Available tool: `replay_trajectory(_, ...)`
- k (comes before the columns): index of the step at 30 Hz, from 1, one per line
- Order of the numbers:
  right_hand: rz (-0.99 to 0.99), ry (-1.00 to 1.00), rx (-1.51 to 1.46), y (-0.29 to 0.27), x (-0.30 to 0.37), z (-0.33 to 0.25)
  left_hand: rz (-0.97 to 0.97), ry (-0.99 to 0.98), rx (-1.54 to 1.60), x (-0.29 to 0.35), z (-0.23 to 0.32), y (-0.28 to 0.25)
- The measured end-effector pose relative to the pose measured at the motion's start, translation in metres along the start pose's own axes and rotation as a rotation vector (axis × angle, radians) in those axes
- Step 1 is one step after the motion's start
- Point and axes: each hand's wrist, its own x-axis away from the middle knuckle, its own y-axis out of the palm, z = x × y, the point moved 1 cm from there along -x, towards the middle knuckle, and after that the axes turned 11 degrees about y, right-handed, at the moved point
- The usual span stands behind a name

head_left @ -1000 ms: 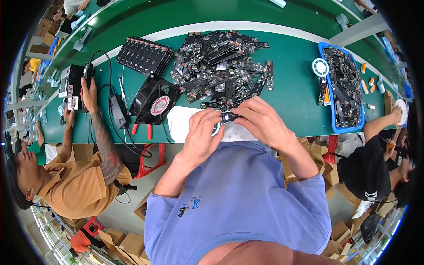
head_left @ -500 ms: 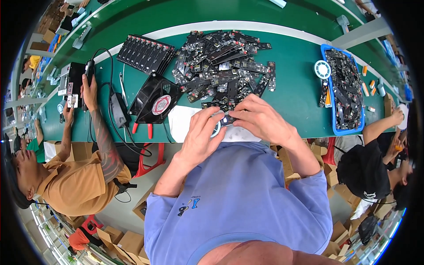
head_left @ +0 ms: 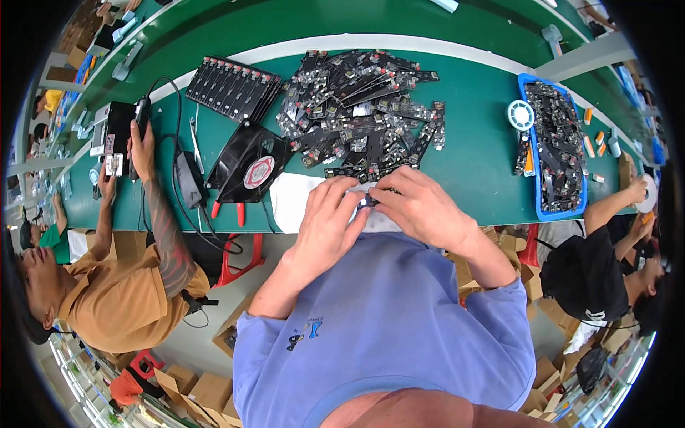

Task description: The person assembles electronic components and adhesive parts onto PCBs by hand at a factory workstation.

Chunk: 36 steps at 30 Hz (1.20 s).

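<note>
Near the table's front edge, a small black circuit board (head_left: 367,201) is pinched between my two hands, mostly covered by the fingers. My left hand (head_left: 328,217) is closed on its left end. On the other end my right hand (head_left: 427,210) is closed, with thumb and fingertips together. Beneath both hands lies a white sheet (head_left: 287,205). Just beyond them spreads a heap of loose black circuit boards (head_left: 364,118), its nearest pieces almost touching my right fingers.
Left of the heap stand a black fan (head_left: 250,167) and joined board panels (head_left: 232,87). Red-handled pliers (head_left: 240,212) lie near the edge. A blue tray (head_left: 585,187) of boards is at right, a round white-and-blue part (head_left: 520,114) beside it. Co-workers sit on both sides.
Both hands have turned the board slightly and drawn closer together around it. The pale round part seen by my left fingers before is now hidden. The co-worker at right has shifted a white roll.
</note>
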Motion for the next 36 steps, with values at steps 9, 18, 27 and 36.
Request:
replay_trajectory(9, 0.053, 0.01, 0.008, 0.01, 0.012, 0.005, -0.055, -0.021, 0.011, -0.002, 0.001, -0.003)
replay_trajectory(18, 0.085, 0.073, 0.103, 0.002, 0.027, 0.009, -0.007, 0.041, -0.001, 0.001, 0.004, -0.003)
replay_trajectory(27, -0.047, 0.043, 0.174, -0.003, 0.039, 0.012, -0.1, 0.037, 0.023, 0.004, 0.013, -0.008)
replay_trajectory(36, -0.074, 0.076, 0.243, -0.008, 0.044, 0.001, -0.228, 0.057, -0.005, -0.001, 0.017, -0.01)
